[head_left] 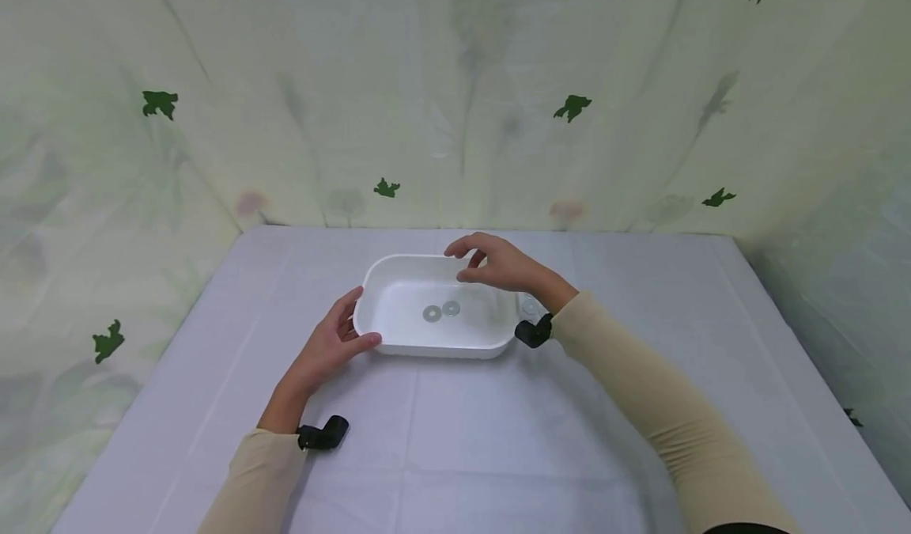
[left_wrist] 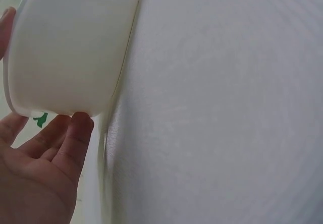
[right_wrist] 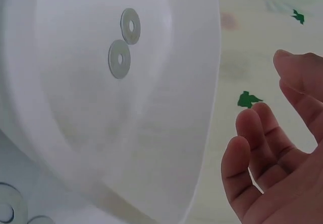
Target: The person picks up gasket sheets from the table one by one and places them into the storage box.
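Note:
A white rectangular plastic tray (head_left: 398, 301) with rounded corners stands on the table. Inside lie two flat metal washers, the left washer (head_left: 432, 313) and the right washer (head_left: 451, 308); their edges meet in the right wrist view. My left hand (head_left: 330, 344) grips the tray's left end, thumb at the front corner and fingers against the end wall (left_wrist: 65, 57). Over the tray's back right part hovers my right hand (head_left: 498, 263), its fingers loosely bent, thumb apart from them, holding nothing. More washers (right_wrist: 10, 204) lie on the table by the tray's right end, partly hidden by the right wrist.
A white cloth covers the table (head_left: 455, 431). Behind it hangs a pale curtain (head_left: 398, 107) with green leaf shapes, which also closes off both sides. Each wrist wears a black camera, the left camera (head_left: 323, 433) and the right camera (head_left: 534, 331).

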{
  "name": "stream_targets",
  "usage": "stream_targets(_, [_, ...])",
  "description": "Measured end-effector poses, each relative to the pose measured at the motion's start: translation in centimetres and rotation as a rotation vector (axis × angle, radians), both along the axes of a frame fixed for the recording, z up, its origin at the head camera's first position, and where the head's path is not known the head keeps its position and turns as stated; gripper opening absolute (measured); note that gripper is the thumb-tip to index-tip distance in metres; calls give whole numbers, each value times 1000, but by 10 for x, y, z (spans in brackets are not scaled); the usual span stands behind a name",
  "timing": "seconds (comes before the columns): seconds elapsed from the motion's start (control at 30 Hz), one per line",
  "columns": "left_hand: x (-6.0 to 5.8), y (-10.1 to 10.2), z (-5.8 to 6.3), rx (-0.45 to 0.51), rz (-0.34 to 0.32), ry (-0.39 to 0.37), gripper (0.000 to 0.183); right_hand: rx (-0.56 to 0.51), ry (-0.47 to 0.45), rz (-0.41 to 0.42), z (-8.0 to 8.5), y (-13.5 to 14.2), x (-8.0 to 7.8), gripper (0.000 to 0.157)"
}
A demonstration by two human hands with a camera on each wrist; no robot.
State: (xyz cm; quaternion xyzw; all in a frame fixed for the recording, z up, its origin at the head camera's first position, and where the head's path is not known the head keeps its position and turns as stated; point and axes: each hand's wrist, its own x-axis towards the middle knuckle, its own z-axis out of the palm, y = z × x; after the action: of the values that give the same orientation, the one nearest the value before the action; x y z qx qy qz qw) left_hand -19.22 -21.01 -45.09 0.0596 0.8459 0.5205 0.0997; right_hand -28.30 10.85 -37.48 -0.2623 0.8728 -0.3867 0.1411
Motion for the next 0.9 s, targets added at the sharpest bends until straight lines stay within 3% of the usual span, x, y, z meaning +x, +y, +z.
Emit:
stream_targets(0.27, [-1,2,3,-14,-7,-2,98,54,63,-45,11,31,1,36])
stream_targets(0.57, [-2,1,5,-33,-45,7,97,89,52,-74,5,70,-2,33])
stream_targets(0.9, [-1,0,8,-59,-50,3,95,166,-87,-100,-12,101,-14,36])
